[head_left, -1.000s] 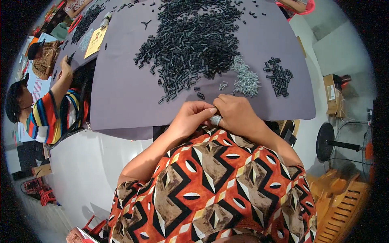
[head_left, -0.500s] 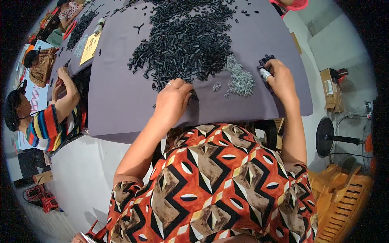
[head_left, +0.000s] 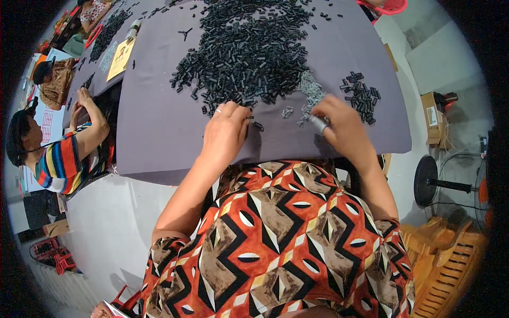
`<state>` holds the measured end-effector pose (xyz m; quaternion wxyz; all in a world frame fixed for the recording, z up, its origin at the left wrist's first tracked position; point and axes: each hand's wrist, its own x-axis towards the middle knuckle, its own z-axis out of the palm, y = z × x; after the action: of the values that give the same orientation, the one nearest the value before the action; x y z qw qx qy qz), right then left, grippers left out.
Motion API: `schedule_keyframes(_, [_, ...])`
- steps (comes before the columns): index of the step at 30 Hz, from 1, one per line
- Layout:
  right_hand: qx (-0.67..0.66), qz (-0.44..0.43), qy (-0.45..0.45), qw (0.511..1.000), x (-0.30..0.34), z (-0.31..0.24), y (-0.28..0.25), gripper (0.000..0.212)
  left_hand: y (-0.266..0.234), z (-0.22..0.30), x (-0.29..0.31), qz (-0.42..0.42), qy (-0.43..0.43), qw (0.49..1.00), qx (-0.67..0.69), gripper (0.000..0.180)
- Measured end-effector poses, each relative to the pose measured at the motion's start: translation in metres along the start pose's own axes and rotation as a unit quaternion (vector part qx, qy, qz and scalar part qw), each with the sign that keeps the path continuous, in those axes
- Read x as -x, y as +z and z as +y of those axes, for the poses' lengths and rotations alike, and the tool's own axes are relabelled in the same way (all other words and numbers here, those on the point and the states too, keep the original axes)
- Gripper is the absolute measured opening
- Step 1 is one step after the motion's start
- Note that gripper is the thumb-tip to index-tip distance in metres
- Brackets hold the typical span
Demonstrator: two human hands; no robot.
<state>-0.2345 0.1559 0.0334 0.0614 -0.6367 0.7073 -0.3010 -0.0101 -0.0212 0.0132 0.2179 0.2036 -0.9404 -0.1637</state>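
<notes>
My left hand (head_left: 227, 127) rests at the near edge of a large heap of small black tube-shaped pieces (head_left: 241, 63). Its fingers are curled together, and a small black piece (head_left: 256, 126) shows at their tips. Over the near right side of a smaller pile of clear pieces (head_left: 310, 89) is my right hand (head_left: 342, 126), slightly blurred. Thumb and fingers are drawn together there; whatever lies between them is hidden. Pale tape wraps the thumb. Right of that hand lies a separate cluster of black pieces (head_left: 363, 98).
A grey-purple cloth (head_left: 159, 122) covers the table. At the left, a person in a striped shirt (head_left: 63, 164) works at an adjoining table near a yellow card (head_left: 121, 58). A black fan (head_left: 426, 181) and stacked orange plastic chairs (head_left: 445, 259) stand at the right.
My right hand has moved left from the black cluster to the clear pile, uncovering the cluster. My left hand stays almost in place.
</notes>
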Motion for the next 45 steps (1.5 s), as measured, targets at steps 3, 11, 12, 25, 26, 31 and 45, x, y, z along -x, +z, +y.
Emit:
schedule_keyframes(3, [-0.006, -0.016, -0.007, 1.000, -0.005, -0.007, 0.011, 0.024, -0.004, 0.003, 0.004, -0.002, -0.017, 1.000, 0.008, 0.013])
schedule_keyframes(11, [0.080, 0.018, -0.052, 0.995, -0.039, 0.002, 0.039, 0.024, 0.002, 0.001, 0.007, -0.002, -0.020, 0.999, 0.032, 0.013])
schedule_keyframes(12, [0.088, 0.005, -0.063, 0.994, -0.042, 0.004, 0.043, 0.023, 0.004, 0.000, 0.006, 0.010, -0.010, 0.999, 0.035, 0.012])
schedule_keyframes(25, [0.092, -0.038, -0.105, 0.989, -0.047, 0.003, 0.044, 0.017, 0.005, -0.005, 0.007, -0.011, -0.008, 1.000, 0.008, 0.016])
schedule_keyframes(26, [0.092, -0.038, -0.105, 0.989, -0.046, 0.004, 0.044, 0.017, 0.004, -0.004, 0.007, -0.011, -0.008, 1.000, 0.007, 0.016])
schedule_keyframes(31, [0.056, -0.040, -0.081, 0.994, -0.043, 0.003, 0.042, 0.027, 0.003, 0.005, 0.006, 0.024, 0.028, 0.998, 0.049, 0.019])
schedule_keyframes(45, [0.046, -0.061, -0.041, 0.996, -0.044, 0.003, 0.042, 0.029, 0.008, 0.004, 0.011, 0.037, 0.011, 0.996, 0.076, 0.018])
